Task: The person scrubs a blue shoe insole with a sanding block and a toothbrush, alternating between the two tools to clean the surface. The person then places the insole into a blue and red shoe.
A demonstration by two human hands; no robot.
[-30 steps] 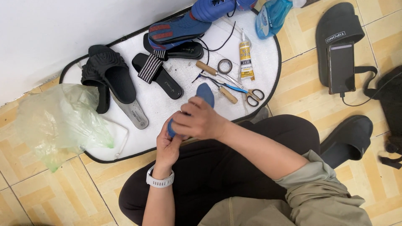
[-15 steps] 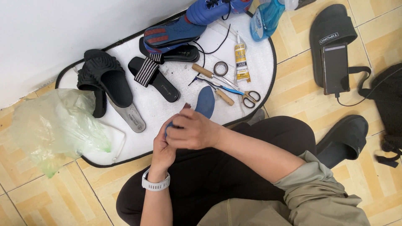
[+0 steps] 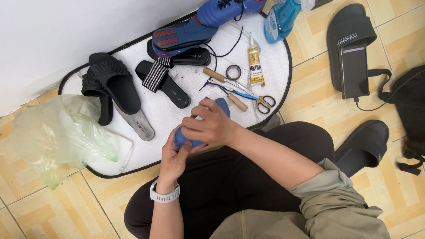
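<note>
While the left hand (image 3: 173, 157) cups a blue insole (image 3: 221, 106) from below, the right hand (image 3: 210, 126) lies over its top, so both grips are closed on it, just above the person's lap at the near edge of the white mat (image 3: 177, 113). Beyond the hands lie scissors (image 3: 261, 102), a wooden-handled tool (image 3: 221, 77), a glue tube (image 3: 254, 64), black sandals (image 3: 166, 86) and a blue shoe (image 3: 186, 33). A green plastic bag (image 3: 57, 135) sits to the left.

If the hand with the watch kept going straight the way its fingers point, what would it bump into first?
The left hand points up and away from the body. It already touches the blue insole it grips. Past that, it would probably reach the black sandal on the white board, though depth is hard to judge.
</note>
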